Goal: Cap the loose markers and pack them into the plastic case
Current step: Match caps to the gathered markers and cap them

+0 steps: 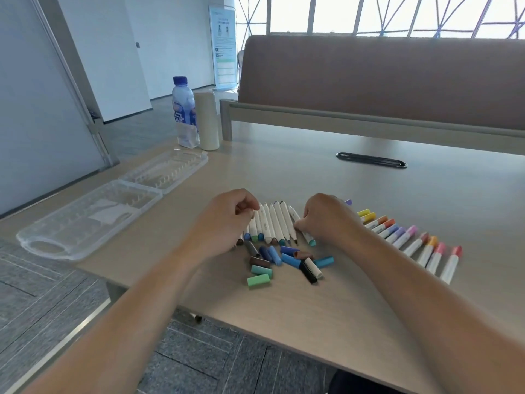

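A: Biggest first?

B: Table (369, 194), pale wood. Brown bench back (369, 81) stands along its far edge.

A: Case?

B: Clear case (85, 223), open flat with both halves facing up. It lies at the table's left edge, handle end toward the person, well apart from the pens.

A: Pens?

B: Two groups. Capped markers (420, 245) fan out in a row on the right, with yellow, orange, purple, pink and red caps toward the person. Bare markers (272, 223) lie side by side in the middle, between the hands, white barrels with their coloured tips pointing at the person.

A: Hands?

B: Left hand (224, 223) is curled at the left of the bare row, fingertips against the far ends of the barrels. Can't tell if it grips one. Right hand (326, 220) is curled at the right of that row, thumb and finger pinching the end marker (308, 238), teal tip, which lies on the table.

A: Background stuff?

B: Bottle (184, 109) with a blue cap at the far left corner, a cream tumbler (206, 120) touching or just beside it, both behind the case. Black cable slot (370, 160) set in the table further right.

A: Smallest?

B: Loose caps (284, 261) in a heap just in front of the bare tips, in blues, greens, browns, one black, one white.
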Action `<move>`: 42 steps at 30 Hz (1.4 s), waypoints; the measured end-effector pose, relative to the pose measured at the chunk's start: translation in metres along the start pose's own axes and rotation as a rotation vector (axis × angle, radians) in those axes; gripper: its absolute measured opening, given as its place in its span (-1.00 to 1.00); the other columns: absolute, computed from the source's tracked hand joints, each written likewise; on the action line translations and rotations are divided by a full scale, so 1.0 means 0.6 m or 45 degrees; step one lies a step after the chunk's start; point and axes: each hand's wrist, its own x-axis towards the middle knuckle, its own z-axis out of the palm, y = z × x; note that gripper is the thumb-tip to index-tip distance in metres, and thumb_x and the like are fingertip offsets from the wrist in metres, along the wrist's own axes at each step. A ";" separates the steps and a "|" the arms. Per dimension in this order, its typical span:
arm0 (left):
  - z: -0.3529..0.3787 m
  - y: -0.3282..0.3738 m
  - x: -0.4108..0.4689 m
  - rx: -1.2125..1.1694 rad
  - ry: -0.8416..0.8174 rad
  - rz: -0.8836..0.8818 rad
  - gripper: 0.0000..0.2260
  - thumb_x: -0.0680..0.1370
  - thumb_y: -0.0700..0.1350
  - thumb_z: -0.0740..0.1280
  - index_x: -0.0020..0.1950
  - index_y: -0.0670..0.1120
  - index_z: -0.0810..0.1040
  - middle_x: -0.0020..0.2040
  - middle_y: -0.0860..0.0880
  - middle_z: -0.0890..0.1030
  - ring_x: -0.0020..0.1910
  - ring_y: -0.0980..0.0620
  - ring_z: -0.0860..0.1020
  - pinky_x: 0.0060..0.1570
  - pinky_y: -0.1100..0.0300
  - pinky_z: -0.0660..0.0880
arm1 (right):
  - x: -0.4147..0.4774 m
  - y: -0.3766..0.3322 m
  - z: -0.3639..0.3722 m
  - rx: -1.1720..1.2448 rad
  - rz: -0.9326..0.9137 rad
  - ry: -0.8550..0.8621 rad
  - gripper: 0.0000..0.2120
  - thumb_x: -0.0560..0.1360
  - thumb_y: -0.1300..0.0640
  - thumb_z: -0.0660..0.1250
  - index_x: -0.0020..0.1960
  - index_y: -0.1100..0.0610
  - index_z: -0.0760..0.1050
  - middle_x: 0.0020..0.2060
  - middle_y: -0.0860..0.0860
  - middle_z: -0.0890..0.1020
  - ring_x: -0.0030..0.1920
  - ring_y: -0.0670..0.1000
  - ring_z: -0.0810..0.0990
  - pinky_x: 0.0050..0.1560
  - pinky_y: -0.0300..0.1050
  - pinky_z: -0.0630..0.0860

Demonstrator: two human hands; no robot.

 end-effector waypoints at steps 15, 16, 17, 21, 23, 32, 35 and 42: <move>-0.019 0.007 -0.058 0.017 -0.201 0.040 -0.96 0.53 -0.18 0.41 -0.07 -0.05 0.64 -0.15 0.01 0.62 -0.22 0.18 0.48 -0.17 0.32 0.41 | -0.038 0.004 -0.053 0.514 -0.285 0.115 -0.86 0.49 0.07 0.39 -0.16 0.13 0.56 -0.25 0.06 0.61 -0.27 -0.02 0.49 -0.30 -0.17 0.36; -0.017 0.006 -0.060 0.003 -0.229 0.044 -0.96 0.53 -0.16 0.43 -0.09 -0.02 0.65 -0.17 0.01 0.62 -0.22 0.17 0.49 -0.15 0.27 0.43 | -0.044 0.005 -0.053 0.587 -0.327 0.123 -0.86 0.50 0.06 0.40 -0.15 0.13 0.56 -0.25 0.05 0.60 -0.28 -0.04 0.48 -0.29 -0.18 0.37; -0.016 0.006 -0.062 -0.007 -0.266 0.046 -0.96 0.52 -0.15 0.44 -0.10 -0.01 0.65 -0.18 0.01 0.62 -0.23 0.17 0.49 -0.16 0.25 0.43 | -0.049 0.006 -0.051 0.647 -0.355 0.119 -0.85 0.50 0.05 0.42 -0.16 0.12 0.56 -0.26 0.03 0.60 -0.28 -0.04 0.49 -0.27 -0.16 0.40; -0.010 -0.001 -0.070 0.044 -0.355 0.075 -0.95 0.51 -0.14 0.45 -0.12 0.01 0.66 -0.28 0.11 0.53 -0.32 0.26 0.42 -0.28 0.38 0.34 | -0.065 0.006 -0.034 0.762 -0.394 0.067 -0.84 0.49 0.00 0.44 -0.19 0.05 0.55 -0.28 -0.04 0.60 -0.27 -0.09 0.52 -0.20 -0.19 0.44; -0.008 -0.006 -0.071 0.079 -0.365 0.099 -0.96 0.51 -0.13 0.46 -0.11 0.01 0.66 -0.26 0.12 0.51 -0.32 0.25 0.41 -0.27 0.38 0.33 | -0.069 0.007 -0.029 0.814 -0.394 0.069 -0.84 0.48 0.00 0.46 -0.20 0.03 0.54 -0.30 -0.05 0.60 -0.27 -0.09 0.53 -0.21 -0.21 0.46; -0.010 -0.011 -0.076 0.154 -0.358 0.117 -0.95 0.51 -0.13 0.46 -0.06 0.02 0.65 -0.22 0.11 0.47 -0.29 0.26 0.40 -0.26 0.38 0.30 | -0.073 0.001 -0.016 0.839 -0.401 0.050 -0.86 0.46 0.00 0.48 -0.19 0.00 0.55 -0.26 -0.04 0.64 -0.24 -0.06 0.58 -0.15 -0.16 0.52; -0.013 -0.010 -0.077 0.157 -0.382 0.123 -0.90 0.51 -0.14 0.46 -0.10 0.07 0.62 -0.23 0.14 0.46 -0.29 0.29 0.40 -0.26 0.38 0.27 | -0.073 0.001 -0.015 0.820 -0.403 0.061 -0.85 0.47 0.00 0.47 -0.19 -0.01 0.54 -0.27 -0.05 0.63 -0.25 -0.07 0.57 -0.17 -0.17 0.51; -0.014 -0.002 -0.076 0.259 -0.406 0.170 -0.92 0.51 -0.11 0.46 -0.06 0.06 0.63 -0.15 0.13 0.46 -0.21 0.23 0.42 -0.22 0.35 0.29 | -0.072 0.002 -0.018 0.814 -0.391 0.074 -0.82 0.47 0.00 0.47 -0.23 0.01 0.52 -0.32 -0.04 0.59 -0.30 -0.08 0.51 -0.25 -0.20 0.44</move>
